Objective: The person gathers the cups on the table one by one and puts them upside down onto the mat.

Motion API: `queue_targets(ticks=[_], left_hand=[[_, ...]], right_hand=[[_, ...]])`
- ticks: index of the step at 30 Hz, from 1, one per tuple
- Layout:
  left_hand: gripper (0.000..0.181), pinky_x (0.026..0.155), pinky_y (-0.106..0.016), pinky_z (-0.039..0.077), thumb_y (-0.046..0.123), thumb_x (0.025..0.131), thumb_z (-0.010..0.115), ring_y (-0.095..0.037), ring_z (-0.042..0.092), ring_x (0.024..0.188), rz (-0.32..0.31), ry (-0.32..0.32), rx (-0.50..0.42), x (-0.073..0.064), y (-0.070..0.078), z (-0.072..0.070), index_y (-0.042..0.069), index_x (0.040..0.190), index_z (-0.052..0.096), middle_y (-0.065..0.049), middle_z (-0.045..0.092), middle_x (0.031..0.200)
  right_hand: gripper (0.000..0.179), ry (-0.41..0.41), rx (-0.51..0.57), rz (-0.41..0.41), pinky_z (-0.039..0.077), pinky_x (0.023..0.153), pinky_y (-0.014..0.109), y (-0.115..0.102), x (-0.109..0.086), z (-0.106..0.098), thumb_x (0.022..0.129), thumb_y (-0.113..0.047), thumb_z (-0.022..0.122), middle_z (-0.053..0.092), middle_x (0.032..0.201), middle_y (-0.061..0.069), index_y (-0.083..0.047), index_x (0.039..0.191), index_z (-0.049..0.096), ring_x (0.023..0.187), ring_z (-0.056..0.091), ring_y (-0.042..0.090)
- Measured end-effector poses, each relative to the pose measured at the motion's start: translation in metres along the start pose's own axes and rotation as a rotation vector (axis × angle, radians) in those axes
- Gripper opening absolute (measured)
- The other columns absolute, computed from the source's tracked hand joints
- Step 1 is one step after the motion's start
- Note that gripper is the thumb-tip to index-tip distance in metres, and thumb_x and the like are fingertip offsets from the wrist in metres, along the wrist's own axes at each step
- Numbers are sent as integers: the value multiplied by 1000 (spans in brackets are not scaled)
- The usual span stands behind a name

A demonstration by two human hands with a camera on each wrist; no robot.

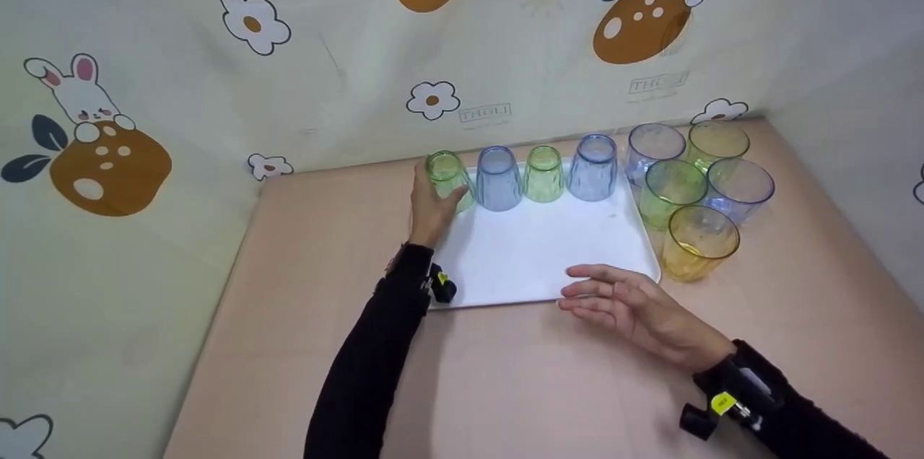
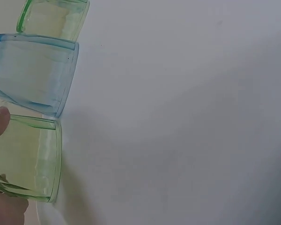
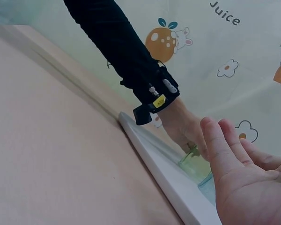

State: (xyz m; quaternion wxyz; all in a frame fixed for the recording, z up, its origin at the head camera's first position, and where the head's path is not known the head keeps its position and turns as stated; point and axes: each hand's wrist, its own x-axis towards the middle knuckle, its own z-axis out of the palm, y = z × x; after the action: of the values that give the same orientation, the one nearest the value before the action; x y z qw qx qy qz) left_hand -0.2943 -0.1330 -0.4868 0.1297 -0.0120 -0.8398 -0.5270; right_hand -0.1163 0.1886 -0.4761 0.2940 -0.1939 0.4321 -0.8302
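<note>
At the back left corner of a white tray (image 1: 541, 250), my left hand (image 1: 433, 210) grips a green glass (image 1: 445, 169), thumb on one side and fingers on the other. In the left wrist view this green glass (image 2: 23, 159) has its rounded thumb side close to a blue glass (image 2: 35, 75). Along the tray's back edge, to its right, stand a blue glass (image 1: 499, 181), a smaller green glass (image 1: 543, 176) and another blue glass (image 1: 593, 169). My right hand (image 1: 642, 311) hovers near the tray's front right edge, its fingers extended and holding nothing.
Right of the tray stand several more glasses close together: blue (image 1: 653, 149), green (image 1: 671, 192), another blue (image 1: 740, 188), a yellow-green one (image 1: 718, 145) and a yellow one (image 1: 700, 246) in front. A patterned wall covering (image 1: 346, 98) rises behind the table (image 1: 310, 286).
</note>
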Motion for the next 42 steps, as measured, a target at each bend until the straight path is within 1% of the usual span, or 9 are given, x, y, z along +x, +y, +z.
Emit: queue_targets(ticks=[7, 11, 14, 17, 24, 30, 33, 37, 42], left_hand=[[82, 118, -33, 23, 8, 91, 77, -27, 31, 145, 31, -34, 11, -1, -1, 2, 0, 156, 26, -17, 38, 156], [83, 119, -34, 22, 8, 91, 77, -29, 31, 145, 52, -35, 38, -3, 2, 2, -4, 155, 25, -20, 37, 155], [85, 119, -33, 20, 9, 92, 76, -30, 29, 146, 47, -48, 66, -4, 4, 2, -6, 156, 21, -22, 34, 157], [89, 120, -32, 17, 12, 94, 74, -29, 25, 148, 20, -62, 88, -4, 5, 1, -4, 158, 15, -22, 28, 161], [93, 120, -32, 14, 14, 96, 72, -28, 19, 150, -7, -70, 93, -3, 6, 0, -2, 160, 7, -20, 20, 164], [95, 121, -33, 12, 16, 96, 72, -29, 16, 151, -29, -70, 99, -5, 5, -2, -5, 159, 4, -21, 14, 165], [96, 121, -33, 11, 18, 97, 71, -28, 14, 151, -36, -81, 97, -6, 5, -3, -4, 160, 1, -21, 12, 165], [96, 121, -34, 11, 19, 98, 70, -28, 15, 151, -36, -82, 99, -7, 5, -3, -2, 160, 0, -21, 14, 165], [94, 121, -35, 13, 20, 97, 71, -30, 17, 151, -32, -82, 94, -8, 3, -3, -4, 160, 5, -23, 17, 164]], right_hand=[[52, 0, 22, 3, 28, 114, 53, 3, -1, -1, 108, -16, 41, 31, 144, 45, 13, 150, 30, 135, 42, 48], [52, -15, 16, 3, 29, 114, 53, 5, -1, -1, 110, -18, 39, 34, 144, 44, 14, 150, 29, 135, 42, 48], [56, -17, 13, 2, 30, 113, 52, 6, -1, -1, 111, -24, 42, 35, 143, 44, 14, 149, 29, 134, 43, 48], [59, -9, 12, 14, 30, 113, 52, 6, -1, 0, 110, -28, 44, 36, 144, 43, 13, 149, 29, 134, 44, 48], [52, -5, 16, 13, 28, 114, 52, 1, -3, 0, 109, -17, 39, 32, 145, 44, 14, 150, 28, 135, 41, 48], [51, -18, -14, -1, 28, 114, 53, -3, -6, -2, 108, -17, 40, 35, 144, 42, 13, 149, 31, 135, 43, 48], [49, -31, -48, -10, 29, 113, 53, -7, -9, -3, 108, -14, 39, 37, 142, 42, 13, 149, 32, 134, 44, 47], [47, -29, -95, -31, 32, 112, 53, -13, -13, -6, 108, -11, 37, 42, 141, 37, 12, 149, 34, 132, 46, 47], [46, -43, -110, -80, 32, 111, 55, -23, -15, -12, 107, -7, 36, 43, 141, 37, 12, 148, 34, 131, 48, 46]])
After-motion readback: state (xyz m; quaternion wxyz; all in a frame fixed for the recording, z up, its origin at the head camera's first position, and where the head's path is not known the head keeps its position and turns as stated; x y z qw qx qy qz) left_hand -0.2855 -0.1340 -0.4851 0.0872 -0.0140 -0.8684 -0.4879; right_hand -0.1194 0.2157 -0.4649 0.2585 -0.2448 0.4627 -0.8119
